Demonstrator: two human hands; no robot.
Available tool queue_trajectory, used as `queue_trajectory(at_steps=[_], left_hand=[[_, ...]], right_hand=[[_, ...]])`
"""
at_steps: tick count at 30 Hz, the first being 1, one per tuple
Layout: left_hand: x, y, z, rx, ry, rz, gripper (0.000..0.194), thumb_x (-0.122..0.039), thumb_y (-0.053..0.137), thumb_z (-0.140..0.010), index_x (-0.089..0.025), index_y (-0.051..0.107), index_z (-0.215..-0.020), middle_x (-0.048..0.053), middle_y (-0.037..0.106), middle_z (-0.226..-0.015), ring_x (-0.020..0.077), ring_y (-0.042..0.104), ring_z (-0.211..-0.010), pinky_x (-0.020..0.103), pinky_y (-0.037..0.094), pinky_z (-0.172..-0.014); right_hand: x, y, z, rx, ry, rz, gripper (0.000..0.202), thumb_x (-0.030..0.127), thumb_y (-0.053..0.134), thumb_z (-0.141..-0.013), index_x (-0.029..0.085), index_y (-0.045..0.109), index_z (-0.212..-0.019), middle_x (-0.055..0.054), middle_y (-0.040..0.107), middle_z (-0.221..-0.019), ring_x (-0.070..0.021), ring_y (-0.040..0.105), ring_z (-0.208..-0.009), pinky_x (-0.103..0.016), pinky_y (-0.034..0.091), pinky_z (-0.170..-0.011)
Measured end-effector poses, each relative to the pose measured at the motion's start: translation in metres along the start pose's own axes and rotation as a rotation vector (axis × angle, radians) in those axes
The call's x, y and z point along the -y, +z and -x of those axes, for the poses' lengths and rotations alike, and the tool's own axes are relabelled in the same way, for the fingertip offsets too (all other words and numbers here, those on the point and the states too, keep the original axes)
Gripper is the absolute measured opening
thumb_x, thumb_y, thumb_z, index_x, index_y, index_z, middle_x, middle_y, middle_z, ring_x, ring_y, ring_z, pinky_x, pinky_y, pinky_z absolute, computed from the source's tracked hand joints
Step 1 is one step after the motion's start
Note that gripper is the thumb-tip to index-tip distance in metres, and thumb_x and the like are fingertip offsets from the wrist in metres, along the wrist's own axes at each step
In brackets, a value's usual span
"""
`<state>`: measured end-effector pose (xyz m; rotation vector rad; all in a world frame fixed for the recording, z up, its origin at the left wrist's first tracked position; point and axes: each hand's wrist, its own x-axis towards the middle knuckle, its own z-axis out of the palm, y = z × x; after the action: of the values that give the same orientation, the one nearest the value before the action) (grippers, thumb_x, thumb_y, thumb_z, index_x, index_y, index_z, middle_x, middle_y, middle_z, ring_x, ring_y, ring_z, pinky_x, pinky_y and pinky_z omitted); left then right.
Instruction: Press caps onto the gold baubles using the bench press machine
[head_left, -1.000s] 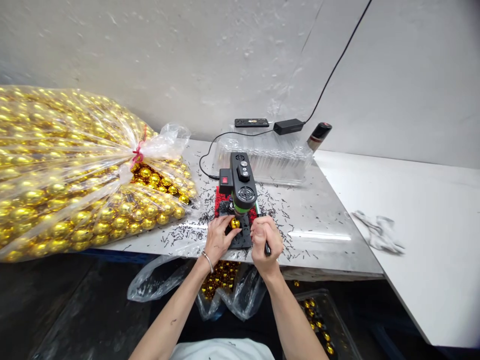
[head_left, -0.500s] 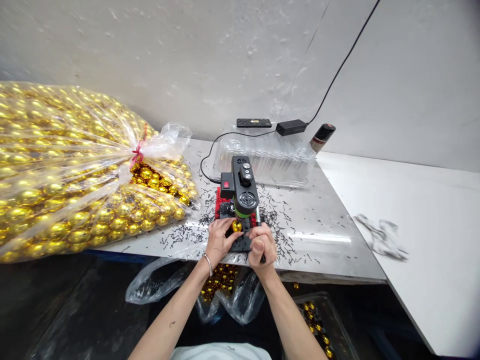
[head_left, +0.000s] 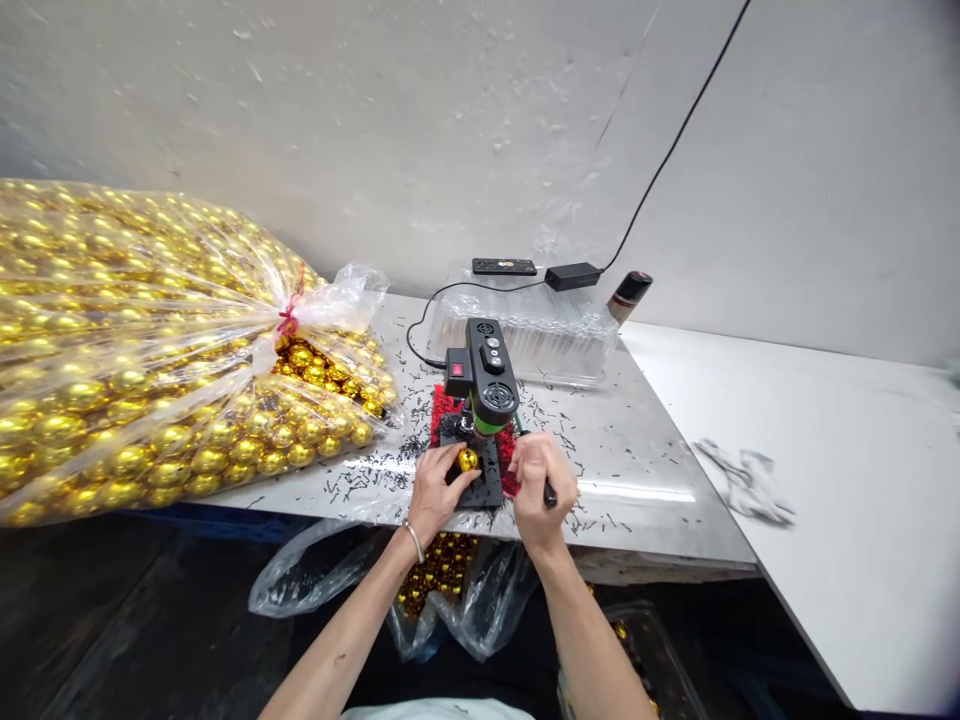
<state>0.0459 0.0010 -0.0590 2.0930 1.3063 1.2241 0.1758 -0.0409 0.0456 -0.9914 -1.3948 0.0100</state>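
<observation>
Between the thumb and fingers of my left hand (head_left: 439, 487) is a shiny gold ball (head_left: 468, 459), held over the dark base plate (head_left: 489, 488) of a small bench drill press (head_left: 492, 375). My right hand (head_left: 544, 487) is wrapped around the black-ended lever (head_left: 550, 495) on the machine's right side. The press has a black head with a red switch and a green band below. Its bit is hidden under the head. A red mat (head_left: 444, 400) shows beneath the base, and thin black shavings lie scattered around it.
A big clear bag of gold balls (head_left: 150, 370) fills the left. Behind the press stand a clear plastic box (head_left: 525, 340), a power adapter (head_left: 573, 276) and a dark can (head_left: 628, 295). Gloves (head_left: 746, 480) lie at right. An open bag of balls (head_left: 442, 575) hangs below the table edge.
My right hand has moved right and outward with the lever. The gold ball now sits slightly nearer me, clear of the drill head, still in my left fingers. The view has shifted slightly.
</observation>
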Motion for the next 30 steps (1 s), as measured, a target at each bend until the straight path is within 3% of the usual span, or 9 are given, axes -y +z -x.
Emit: queue_trajectory(at_steps=[4,8,11,13,16,19,22,26,30], left_hand=[[-0.012,-0.024,0.048,0.044,0.129,-0.030,0.039,-0.034,0.058,-0.092,-0.020,0.057,-0.129,0.012,0.067,-0.116,0.0249,0.064,-0.108,0.041,0.055,-0.092],[-0.014,-0.030,0.105,0.130,0.243,-0.114,0.039,-0.032,0.046,-0.098,-0.021,0.051,-0.135,0.012,0.067,-0.119,0.0207,0.068,-0.106,0.030,0.059,-0.085],[-0.010,-0.030,0.112,0.106,0.242,-0.143,0.042,-0.043,0.052,-0.094,-0.020,0.056,-0.129,0.012,0.068,-0.114,0.0214,0.070,-0.100,0.029,0.061,-0.079],[-0.007,-0.037,0.091,0.013,0.212,-0.134,0.034,-0.042,0.053,-0.094,-0.020,0.061,-0.119,0.009,0.070,-0.106,0.0193,0.071,-0.092,0.029,0.061,-0.077],[0.002,-0.062,0.028,-0.146,0.111,-0.280,0.026,-0.026,0.043,-0.099,-0.018,0.065,-0.110,0.010,0.071,-0.101,0.0203,0.068,-0.096,0.036,0.056,-0.084],[0.019,-0.091,-0.041,-0.061,-0.088,-0.560,0.026,-0.023,0.044,-0.097,-0.013,0.066,-0.107,0.016,0.068,-0.110,0.0280,0.060,-0.102,0.046,0.048,-0.087],[0.039,-0.102,-0.088,0.009,-0.140,-0.606,0.022,-0.025,0.053,-0.093,-0.013,0.066,-0.079,0.016,0.067,-0.083,0.0305,0.057,-0.091,0.050,0.041,-0.086],[0.057,-0.093,-0.105,0.096,-0.193,-0.604,0.034,-0.022,0.070,-0.080,-0.018,0.051,-0.052,0.006,0.052,-0.053,0.0288,0.056,-0.079,0.047,0.040,-0.083],[0.056,-0.093,-0.097,0.080,-0.224,-0.572,0.010,-0.021,0.070,-0.080,-0.014,0.065,-0.075,0.008,0.061,-0.070,0.0260,0.059,-0.078,0.040,0.043,-0.076]], right_hand=[[0.012,-0.003,-0.010,0.044,0.085,-0.010,0.028,0.014,0.041,-0.095,0.020,0.047,-0.068,0.001,0.050,-0.068,-0.0115,0.050,-0.064,-0.027,0.039,-0.059],[0.006,0.000,0.001,0.000,0.068,-0.014,0.029,0.013,0.042,-0.094,0.019,0.048,-0.067,0.000,0.051,-0.068,-0.0121,0.049,-0.063,-0.028,0.038,-0.059],[0.001,0.002,0.008,-0.007,0.069,-0.023,0.029,0.012,0.042,-0.094,0.019,0.049,-0.067,0.000,0.051,-0.067,-0.0122,0.049,-0.062,-0.028,0.038,-0.058],[0.000,0.002,0.009,-0.010,0.061,-0.034,0.030,0.012,0.043,-0.094,0.019,0.048,-0.065,0.001,0.051,-0.066,-0.0121,0.050,-0.062,-0.028,0.038,-0.058],[0.000,0.003,0.009,-0.027,0.055,-0.046,0.032,0.012,0.043,-0.094,0.019,0.046,-0.063,0.001,0.050,-0.066,-0.0124,0.050,-0.063,-0.028,0.038,-0.057],[0.000,0.003,0.009,-0.033,0.064,-0.037,0.030,0.012,0.043,-0.094,0.019,0.049,-0.065,0.001,0.051,-0.066,-0.0123,0.050,-0.063,-0.028,0.038,-0.057],[0.001,0.003,0.011,-0.022,0.068,-0.024,0.029,0.012,0.043,-0.094,0.019,0.051,-0.067,0.001,0.051,-0.067,-0.0122,0.050,-0.063,-0.028,0.038,-0.058],[0.000,0.003,0.012,-0.017,0.061,-0.022,0.030,0.012,0.043,-0.094,0.019,0.050,-0.066,0.000,0.051,-0.067,-0.0128,0.051,-0.064,-0.028,0.038,-0.058],[-0.001,0.002,0.012,-0.008,0.054,-0.012,0.030,0.011,0.042,-0.094,0.019,0.049,-0.066,0.000,0.051,-0.067,-0.0127,0.051,-0.064,-0.028,0.038,-0.058]])
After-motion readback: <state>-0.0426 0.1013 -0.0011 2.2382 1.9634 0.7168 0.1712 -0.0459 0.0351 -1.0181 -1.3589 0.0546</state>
